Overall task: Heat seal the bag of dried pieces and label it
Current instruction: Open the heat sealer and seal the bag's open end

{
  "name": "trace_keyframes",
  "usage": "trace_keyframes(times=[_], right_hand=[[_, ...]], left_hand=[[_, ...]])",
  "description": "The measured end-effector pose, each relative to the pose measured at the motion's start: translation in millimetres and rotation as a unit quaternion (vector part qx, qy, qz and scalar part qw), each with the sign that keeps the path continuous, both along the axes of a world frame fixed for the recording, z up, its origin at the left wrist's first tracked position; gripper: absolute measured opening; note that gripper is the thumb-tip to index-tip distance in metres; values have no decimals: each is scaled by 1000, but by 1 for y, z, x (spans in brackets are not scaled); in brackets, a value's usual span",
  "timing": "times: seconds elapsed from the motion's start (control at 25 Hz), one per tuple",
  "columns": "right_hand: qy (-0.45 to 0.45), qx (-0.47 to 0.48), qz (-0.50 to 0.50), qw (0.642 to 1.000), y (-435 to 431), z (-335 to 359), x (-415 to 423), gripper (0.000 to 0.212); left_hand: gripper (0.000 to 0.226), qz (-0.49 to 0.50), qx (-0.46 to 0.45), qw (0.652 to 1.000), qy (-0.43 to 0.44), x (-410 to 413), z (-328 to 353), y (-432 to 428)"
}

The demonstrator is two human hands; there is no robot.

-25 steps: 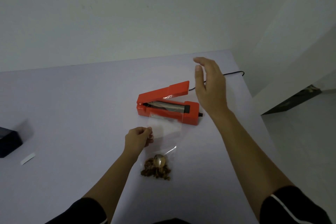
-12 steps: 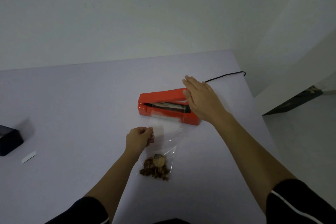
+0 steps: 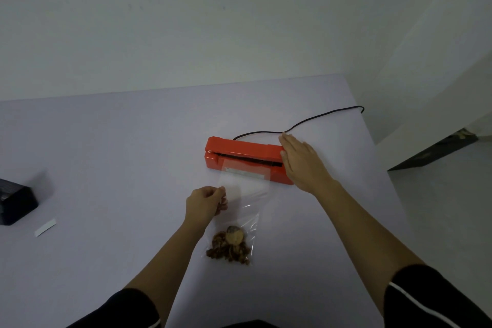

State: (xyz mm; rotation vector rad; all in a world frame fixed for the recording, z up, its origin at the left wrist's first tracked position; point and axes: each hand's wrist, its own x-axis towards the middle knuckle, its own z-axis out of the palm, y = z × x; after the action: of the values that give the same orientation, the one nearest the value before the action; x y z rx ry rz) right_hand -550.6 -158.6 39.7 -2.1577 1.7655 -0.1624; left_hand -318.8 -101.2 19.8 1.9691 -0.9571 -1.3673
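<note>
A red heat sealer (image 3: 241,150) lies on the white table (image 3: 106,168), its lid lowered. My right hand (image 3: 300,160) presses flat on the right end of that lid with straight fingers. A clear plastic bag (image 3: 241,202) stretches from the sealer toward me, its open end tucked into the sealer's jaw. Brown dried pieces (image 3: 229,246) sit bunched at the bag's near end. My left hand (image 3: 206,204) pinches the bag's left edge about midway along. A small white label strip (image 3: 45,227) lies on the table at the left.
A dark box (image 3: 14,204) stands at the table's left edge, beside the label strip. The sealer's black cord (image 3: 306,121) runs back and right toward the table's far corner. The table's right edge drops off to a pale floor.
My right hand came down from the air onto the sealer's raised lid and pushed it down over the bag's open end. My left hand has kept its hold on the bag.
</note>
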Motion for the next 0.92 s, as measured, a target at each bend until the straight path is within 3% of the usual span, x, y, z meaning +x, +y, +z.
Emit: trace_keyframes(times=[0.28, 0.48, 0.92], right_hand=[[-28, 53, -16, 998, -1, -12, -1, 48], [52, 37, -18, 998, 0, -20, 2, 54], [64, 18, -13, 998, -3, -32, 1, 64]], left_hand=[[22, 5, 8, 1000, 3, 0, -1, 0], [22, 6, 14, 1000, 7, 1, -4, -2], [19, -2, 18, 1000, 16, 6, -18, -4]])
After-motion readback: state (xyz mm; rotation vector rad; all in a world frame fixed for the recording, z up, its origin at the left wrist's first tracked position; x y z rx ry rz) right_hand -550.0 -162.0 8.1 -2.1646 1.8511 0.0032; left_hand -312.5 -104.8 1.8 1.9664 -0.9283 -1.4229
